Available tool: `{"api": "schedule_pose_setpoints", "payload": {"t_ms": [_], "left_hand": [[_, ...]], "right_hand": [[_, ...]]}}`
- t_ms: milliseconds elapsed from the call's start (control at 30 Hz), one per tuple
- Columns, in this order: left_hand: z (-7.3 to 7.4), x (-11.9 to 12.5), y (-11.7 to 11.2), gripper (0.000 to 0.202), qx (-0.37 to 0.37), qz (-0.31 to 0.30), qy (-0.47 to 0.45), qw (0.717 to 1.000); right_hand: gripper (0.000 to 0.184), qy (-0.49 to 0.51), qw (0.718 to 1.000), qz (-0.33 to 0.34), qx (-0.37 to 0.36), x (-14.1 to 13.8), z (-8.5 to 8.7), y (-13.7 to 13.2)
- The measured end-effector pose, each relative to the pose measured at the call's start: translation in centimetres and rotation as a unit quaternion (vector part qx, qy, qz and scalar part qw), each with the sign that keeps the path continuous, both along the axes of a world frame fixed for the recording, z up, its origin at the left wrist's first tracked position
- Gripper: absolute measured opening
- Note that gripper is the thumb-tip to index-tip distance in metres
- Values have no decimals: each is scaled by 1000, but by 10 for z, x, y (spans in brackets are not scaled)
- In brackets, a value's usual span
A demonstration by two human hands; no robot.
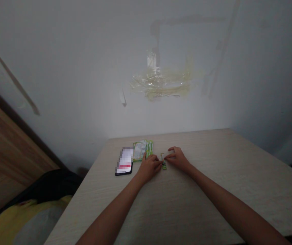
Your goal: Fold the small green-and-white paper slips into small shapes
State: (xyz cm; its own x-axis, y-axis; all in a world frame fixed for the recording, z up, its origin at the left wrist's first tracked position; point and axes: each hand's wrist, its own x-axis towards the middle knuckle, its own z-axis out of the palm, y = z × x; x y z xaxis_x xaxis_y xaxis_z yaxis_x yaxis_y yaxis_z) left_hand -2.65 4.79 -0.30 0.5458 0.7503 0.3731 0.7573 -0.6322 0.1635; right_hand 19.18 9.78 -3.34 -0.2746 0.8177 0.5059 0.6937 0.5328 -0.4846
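Both hands meet near the far middle of the table [212, 190], working on a small green-and-white piece [163, 161] that lies on the tabletop between them. The left hand [149, 167] has its fingers curled shut on the piece's left end, and the right hand [178, 158] pinches the upper right end between thumb and fingertips, its other fingers spread lightly over the surface. The piece is too small in this view to tell whether it is a packet, a strip or a folded wrapper, or whether it has been opened. Judging from how things lie, the handling seems to be at an early or middle point, since the piece is held flat and not lifted. A flat stack of green packets [143, 149] lies just behind the left hand and looks untouched. Left of that stack, touching or nearly touching it, lies a phone [124, 162] with its screen lit but blurred out — only a red band near the bottom shows. The packets carry pale panels of print on green — no brand or word can be read. Old yellowed tape [161, 83] clings to the wall behind.
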Motion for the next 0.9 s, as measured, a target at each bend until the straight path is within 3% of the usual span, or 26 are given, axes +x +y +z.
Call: {"api": "schedule_pose_setpoints", "payload": {"t_ms": [433,900], "left_hand": [[2,-1,0,25,-13,-3,-8,1000],[-1,0,1,24,-15,0,-13,1000]], "right_hand": [[18,-32,998,-50,-20,-6,-2,5],[24,-73,995,-59,-40,-7,-1,5]]}}
